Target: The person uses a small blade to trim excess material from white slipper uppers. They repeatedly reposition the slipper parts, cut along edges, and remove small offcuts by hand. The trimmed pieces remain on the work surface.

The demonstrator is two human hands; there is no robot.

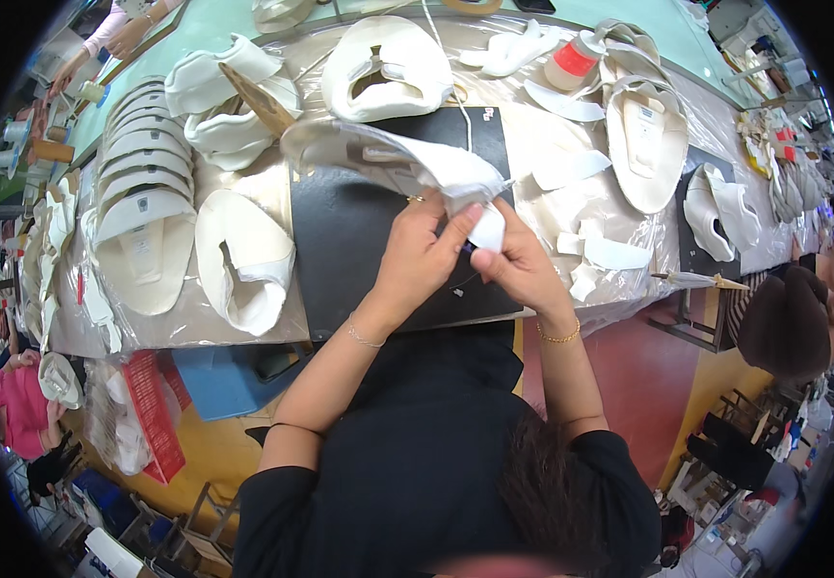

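Head view. Both forearms come up from the lower edge, elbows bent, and the hands meet over a black mat (354, 265). The left hand (413, 258) is partly closed, its thumb laid along a white shoe upper (369, 152) and its fingers curled against the near edge. The right hand (525, 272) is also partly closed, with thumb and bent fingers gripping the folded white end. The piece is held raised above the mat, its broad end pointing left. Each wrist carries 1 bracelet.

Count, left side: about 7 nested insoles (147, 260) in a row, overlapping, so the exact number cannot be told; 1 separate white upper (264, 246) just beside them; at least 2 uppers in a pile (185, 82), with 1 brown pointed piece (255, 101) in front. Beyond the mat: 1 wide white upper (340, 72).

Right side: 1 insole-lined upper (667, 159) and several white scraps (619, 255).

Containers: 1 bottle (571, 65) with a red band, contents not determinable; 1 red crate (155, 424) near the floor, white items beside it, its interior unclear.
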